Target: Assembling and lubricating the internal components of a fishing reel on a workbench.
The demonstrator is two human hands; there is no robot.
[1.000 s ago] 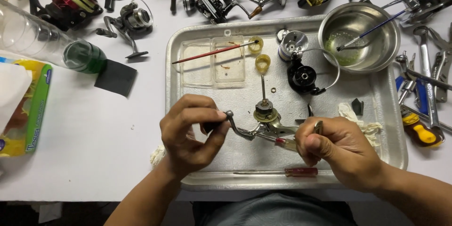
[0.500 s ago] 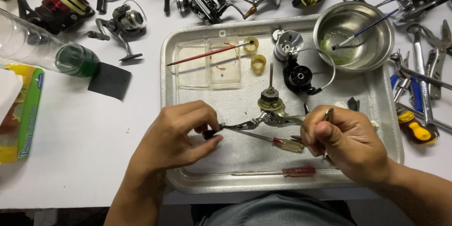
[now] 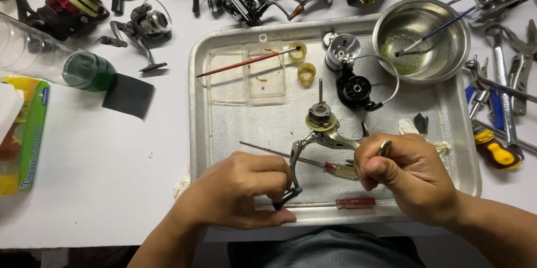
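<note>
While both hands grip the stripped silver fishing-reel body (image 3: 323, 134) on the near part of the metal tray (image 3: 224, 128), left hand (image 3: 238, 192) at its handle, right hand (image 3: 405, 176) clenched beside it, black rotor (image 3: 355, 88) and silver spool (image 3: 341, 49) lie detached farther off; reassembly appears unfinished.

The brushed grey metal reel body (image 3: 324, 131) has a dull satin sheen, its brass-toned collar glossier; the shallow aluminium tray (image 3: 224, 128) is matt and finely scuffed; the round steel bowl (image 3: 450, 50) is polished — mirror-bright at the rim; the red-handled screwdriver (image 3: 349, 203) has translucent glossy plastic; the black square pad (image 3: 128, 96) looks matt, cloth-like.
</note>
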